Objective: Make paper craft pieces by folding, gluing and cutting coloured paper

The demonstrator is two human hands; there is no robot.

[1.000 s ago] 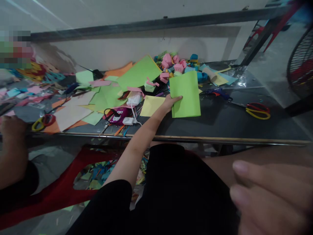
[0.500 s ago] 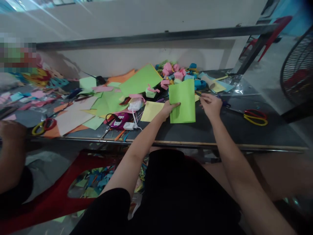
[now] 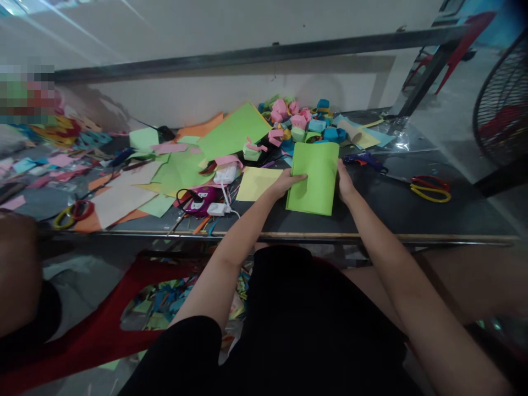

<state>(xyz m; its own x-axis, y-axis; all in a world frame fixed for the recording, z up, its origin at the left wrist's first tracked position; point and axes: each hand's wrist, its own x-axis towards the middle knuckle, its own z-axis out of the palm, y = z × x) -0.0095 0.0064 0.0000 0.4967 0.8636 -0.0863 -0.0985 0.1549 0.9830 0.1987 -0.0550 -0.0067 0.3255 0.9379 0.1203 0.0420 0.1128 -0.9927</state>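
A folded sheet of green paper (image 3: 315, 177) lies on the dark table (image 3: 391, 212) in front of me. My left hand (image 3: 286, 183) grips its left edge, thumb on top. My right hand (image 3: 344, 182) holds its right edge, with the fingers hidden behind the sheet. A yellow sheet (image 3: 258, 183) lies just left of my left hand.
Red-and-yellow scissors (image 3: 431, 188) and a blue glue gun (image 3: 365, 160) lie to the right. Folded paper pieces (image 3: 303, 124) are heaped at the back; coloured sheets (image 3: 181, 165), a purple device (image 3: 202, 199) and chargers lie left. Another person's arm (image 3: 18, 264) is at far left. A fan (image 3: 503, 110) stands right.
My right hand came up from near the camera to the table and took the sheet's right edge. The sheet, curled upright half a second ago, now lies flatter between both hands.
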